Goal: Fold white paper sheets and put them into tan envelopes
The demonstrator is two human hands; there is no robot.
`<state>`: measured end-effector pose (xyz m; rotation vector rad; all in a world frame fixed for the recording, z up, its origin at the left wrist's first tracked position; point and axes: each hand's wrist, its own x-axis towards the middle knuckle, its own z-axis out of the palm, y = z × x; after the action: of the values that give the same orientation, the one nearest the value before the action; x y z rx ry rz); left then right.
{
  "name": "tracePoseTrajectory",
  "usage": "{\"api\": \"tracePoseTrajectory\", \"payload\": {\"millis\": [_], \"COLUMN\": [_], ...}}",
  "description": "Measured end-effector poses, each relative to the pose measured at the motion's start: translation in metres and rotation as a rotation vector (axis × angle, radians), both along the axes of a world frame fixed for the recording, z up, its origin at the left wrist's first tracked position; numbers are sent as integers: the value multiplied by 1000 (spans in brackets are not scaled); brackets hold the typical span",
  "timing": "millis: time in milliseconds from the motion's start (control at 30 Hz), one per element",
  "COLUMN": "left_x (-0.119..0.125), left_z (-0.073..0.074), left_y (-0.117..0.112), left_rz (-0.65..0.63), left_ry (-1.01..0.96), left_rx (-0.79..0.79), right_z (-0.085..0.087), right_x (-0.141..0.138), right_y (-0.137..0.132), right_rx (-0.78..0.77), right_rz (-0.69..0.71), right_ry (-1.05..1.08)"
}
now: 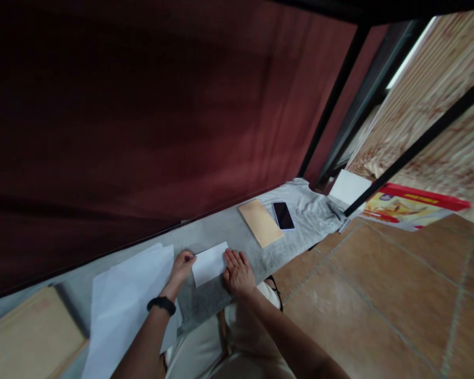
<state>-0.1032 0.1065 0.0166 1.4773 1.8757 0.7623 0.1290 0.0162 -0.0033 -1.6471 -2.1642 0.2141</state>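
Observation:
A folded sheet of white paper (209, 264) lies on the grey surface in front of me. My left hand (182, 266), with a black band on its wrist, pinches the paper's left edge between thumb and fingers. On the opposite side, my right hand (238, 272) rests flat with its fingers stretched out, fingertips touching the paper's right end. Left of the folded piece, larger white sheets (130, 289) overlap in a loose pile, partly covered by my left forearm. To the right sits a tan envelope (261, 223).
A phone (284, 216) lies beyond the envelope on the narrow grey bench (312, 210). At the lower left is a stack of brown envelopes (33, 337). A dark red curtain (142, 131) runs along the back. Black metal bars (335, 100) and a red-yellow box (411, 208) stand right.

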Motion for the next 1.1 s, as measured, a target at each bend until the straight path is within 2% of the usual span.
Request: {"api": "tracePoseTrajectory", "payload": {"millis": [267, 733, 900, 1100], "left_x": [-2, -1, 0, 4], "left_z": [9, 5, 4, 3], "left_y": [-4, -5, -3, -10], "left_rz": [-51, -20, -40, -47], "left_ry": [-106, -14, 50, 144], "left_rx": [-92, -87, -76, -70], "right_z": [-1, -1, -2, -8], "right_x": [2, 2, -15, -41], "right_y": [0, -2, 8, 17], "right_rx": [-11, 22, 50, 50], "right_rz": [5, 13, -27, 75], "right_ry": [1, -22, 22, -26]}}
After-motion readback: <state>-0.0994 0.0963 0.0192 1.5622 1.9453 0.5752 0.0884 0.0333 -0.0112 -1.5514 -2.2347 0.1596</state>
